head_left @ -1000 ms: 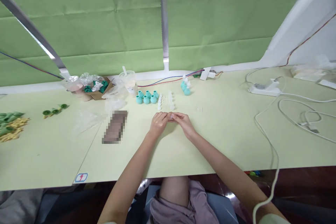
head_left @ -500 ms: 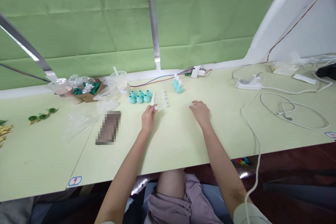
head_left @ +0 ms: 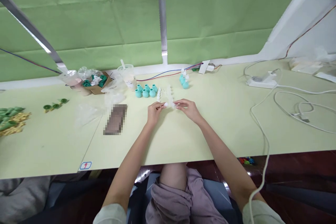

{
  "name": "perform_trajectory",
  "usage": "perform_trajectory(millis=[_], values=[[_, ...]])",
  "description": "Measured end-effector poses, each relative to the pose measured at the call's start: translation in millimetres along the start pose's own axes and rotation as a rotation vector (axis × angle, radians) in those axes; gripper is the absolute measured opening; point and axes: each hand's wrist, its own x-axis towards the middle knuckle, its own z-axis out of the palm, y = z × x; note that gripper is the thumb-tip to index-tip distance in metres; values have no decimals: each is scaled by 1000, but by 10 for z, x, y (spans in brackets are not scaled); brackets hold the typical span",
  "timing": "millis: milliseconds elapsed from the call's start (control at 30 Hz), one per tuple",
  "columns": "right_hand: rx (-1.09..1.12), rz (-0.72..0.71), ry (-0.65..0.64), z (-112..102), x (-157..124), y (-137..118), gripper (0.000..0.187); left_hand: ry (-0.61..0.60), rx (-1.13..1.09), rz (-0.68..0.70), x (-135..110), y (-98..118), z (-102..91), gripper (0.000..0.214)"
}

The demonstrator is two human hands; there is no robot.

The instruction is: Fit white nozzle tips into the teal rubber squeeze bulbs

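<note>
My left hand pinches a small white plastic piece between thumb and fingertips. Close by on the right, my right hand pinches another small pale piece; its exact shape is too small to make out. Just beyond the fingers, rows of small white translucent parts lie on the table. Left of these stand several turquoise round bottles with open necks. Farther back on the right is a group of turquoise bottles with white tips.
A pixelated dark rectangle lies left of my arms. Behind it are clear plastic bags, a drink cup with a straw and a cardboard box. A power strip with looping white cables is on the right.
My right hand has moved left, bringing its piece close to the one in my left hand. The camera view has shifted slightly, so the table scene appears farther right.
</note>
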Motion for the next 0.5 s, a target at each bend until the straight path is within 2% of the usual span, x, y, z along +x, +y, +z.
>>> perform_trajectory(millis=[233, 500], values=[[-86, -109, -58, 7, 3, 13, 26, -64, -6, 70, -17, 32, 8, 23], [-44, -66, -59, 46, 7, 50, 27, -57, -11, 44, 0, 3, 24, 25]])
